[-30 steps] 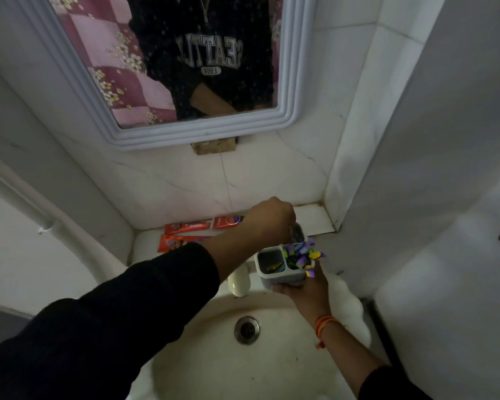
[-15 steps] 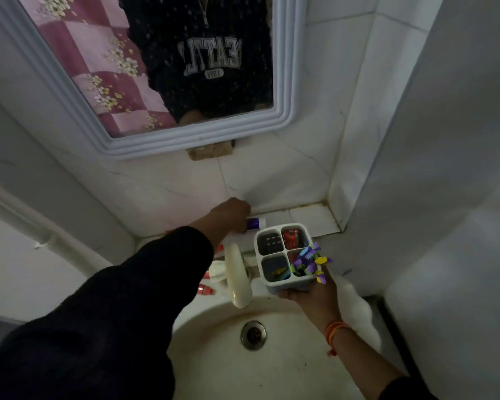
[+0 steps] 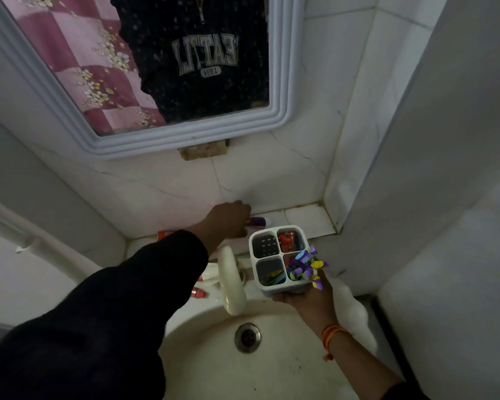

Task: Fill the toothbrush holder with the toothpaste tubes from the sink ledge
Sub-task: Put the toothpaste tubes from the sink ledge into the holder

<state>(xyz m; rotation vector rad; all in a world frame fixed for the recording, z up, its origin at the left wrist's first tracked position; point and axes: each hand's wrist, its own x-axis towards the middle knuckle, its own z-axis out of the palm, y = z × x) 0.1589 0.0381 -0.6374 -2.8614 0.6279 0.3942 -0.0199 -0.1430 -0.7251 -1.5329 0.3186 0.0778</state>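
Left hand: we see it reaching over the tap to the back of the sink ledge, fingers curled down on a tube with a purple cap; we cannot tell whether the tube is lifted or lies on the ledge.
Right hand: it cups the toothbrush holder from below and holds it above the back rim of the basin, just right of the tap.
Toothbrush holder: white, four compartments. The far right one holds a red toothpaste tube; the far left one shows only a slotted grey bottom; the near left one holds something yellow and green that we cannot make out; the near right one is full of purple, yellow and blue toothbrush heads that stick out past the rim.
Sink ledge: a tiled strip along the wall. A red tube lies at its left end, partly under our dark sleeve.
Below the sleeve: two more red-capped tube ends show beside the tap, near the basin's rim.
Tap: cream, curved, pointing into the basin.
Wrist: an orange thread band sits on the right wrist.
Mirror: a pale frame on the wall above the ledge.
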